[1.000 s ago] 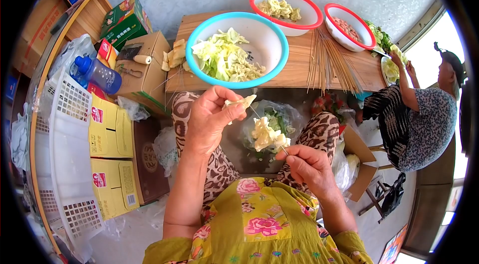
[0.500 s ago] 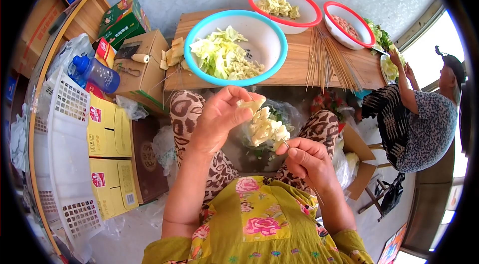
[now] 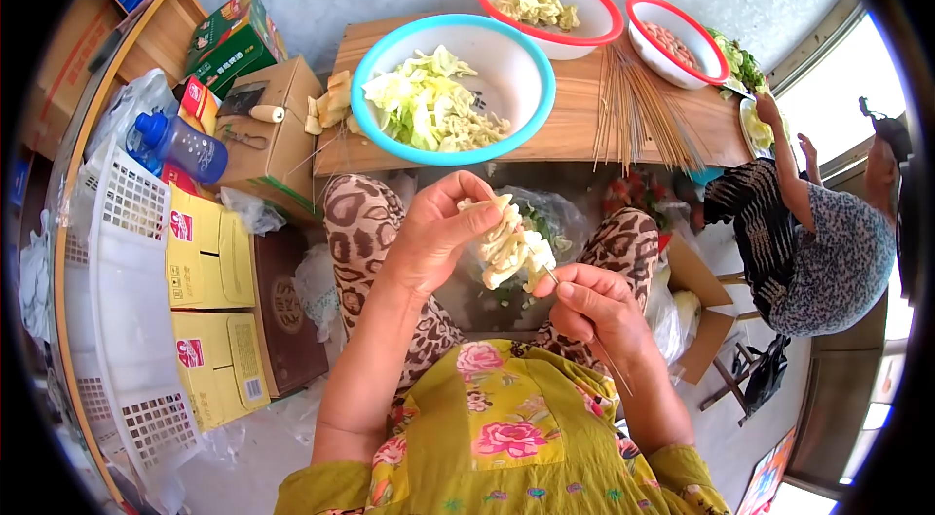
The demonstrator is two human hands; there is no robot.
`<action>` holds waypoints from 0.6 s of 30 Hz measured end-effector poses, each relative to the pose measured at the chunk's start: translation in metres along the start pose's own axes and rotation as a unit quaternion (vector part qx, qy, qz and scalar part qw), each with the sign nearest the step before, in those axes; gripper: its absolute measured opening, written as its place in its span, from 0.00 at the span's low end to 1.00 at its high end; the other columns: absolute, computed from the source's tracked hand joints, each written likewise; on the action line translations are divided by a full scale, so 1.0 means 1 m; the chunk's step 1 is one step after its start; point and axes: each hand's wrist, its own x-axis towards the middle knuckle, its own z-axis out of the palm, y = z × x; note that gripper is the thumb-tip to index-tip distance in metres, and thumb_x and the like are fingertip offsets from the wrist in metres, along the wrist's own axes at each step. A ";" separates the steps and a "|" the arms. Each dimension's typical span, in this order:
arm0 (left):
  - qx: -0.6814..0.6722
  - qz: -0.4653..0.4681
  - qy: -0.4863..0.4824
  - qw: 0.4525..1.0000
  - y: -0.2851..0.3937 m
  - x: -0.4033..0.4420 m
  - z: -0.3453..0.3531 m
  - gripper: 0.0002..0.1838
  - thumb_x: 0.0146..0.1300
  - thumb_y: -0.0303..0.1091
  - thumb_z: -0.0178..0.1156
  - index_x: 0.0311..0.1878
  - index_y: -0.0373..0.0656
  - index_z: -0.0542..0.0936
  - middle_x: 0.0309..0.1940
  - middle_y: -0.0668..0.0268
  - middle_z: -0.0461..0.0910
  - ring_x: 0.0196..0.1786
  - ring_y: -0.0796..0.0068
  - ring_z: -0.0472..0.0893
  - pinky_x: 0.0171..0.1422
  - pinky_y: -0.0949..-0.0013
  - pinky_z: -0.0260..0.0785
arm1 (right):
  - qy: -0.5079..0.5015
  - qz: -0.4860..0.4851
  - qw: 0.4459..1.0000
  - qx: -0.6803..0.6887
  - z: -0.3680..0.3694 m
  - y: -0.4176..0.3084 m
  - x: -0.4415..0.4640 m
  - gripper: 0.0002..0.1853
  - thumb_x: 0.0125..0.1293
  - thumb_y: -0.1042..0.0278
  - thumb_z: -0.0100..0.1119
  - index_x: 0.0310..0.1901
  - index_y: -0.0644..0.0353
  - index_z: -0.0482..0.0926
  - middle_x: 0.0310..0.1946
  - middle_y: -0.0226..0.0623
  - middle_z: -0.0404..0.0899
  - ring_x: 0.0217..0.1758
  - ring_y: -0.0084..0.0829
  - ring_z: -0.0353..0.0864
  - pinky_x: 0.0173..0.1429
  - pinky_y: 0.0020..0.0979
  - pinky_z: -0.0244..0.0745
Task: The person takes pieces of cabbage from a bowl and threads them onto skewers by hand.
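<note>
Pale, folded leaf pieces (image 3: 508,252) sit bunched on a thin skewer (image 3: 614,366) above my lap. My left hand (image 3: 436,228) pinches the upper end of the bunch between thumb and fingers. Below it, my right hand (image 3: 596,303) grips the skewer close under the leaves, and its long end slants down past my wrist. Beyond my hands stands a blue-rimmed bowl (image 3: 531,128) with loose cabbage leaves (image 3: 421,98) in it. More skewers (image 3: 638,116) lie fanned out on the wooden table (image 3: 575,147) to its right.
Two red-rimmed bowls, one with leaves (image 3: 539,7) and one with pinkish pieces (image 3: 670,45), stand farther back. At the right sits another person (image 3: 828,262) by greens. Cartons (image 3: 216,257), a white basket (image 3: 131,311) and a blue bottle (image 3: 183,145) are at the left.
The leaf piece in my left hand has joined the bunch on the skewer. More of the skewer now shows below my right hand. The other person's head has turned or leaned away.
</note>
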 end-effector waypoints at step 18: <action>0.029 -0.041 -0.001 0.999 -0.010 0.003 0.008 0.13 0.56 0.25 0.66 0.43 0.41 0.75 0.38 0.68 0.79 0.41 0.82 0.78 0.48 0.77 0.71 | 0.011 -0.007 1.000 -0.002 -0.014 0.002 0.004 0.12 0.71 0.69 0.47 0.44 0.65 0.79 0.14 0.20 0.61 0.16 0.13 0.55 0.22 0.17 0.49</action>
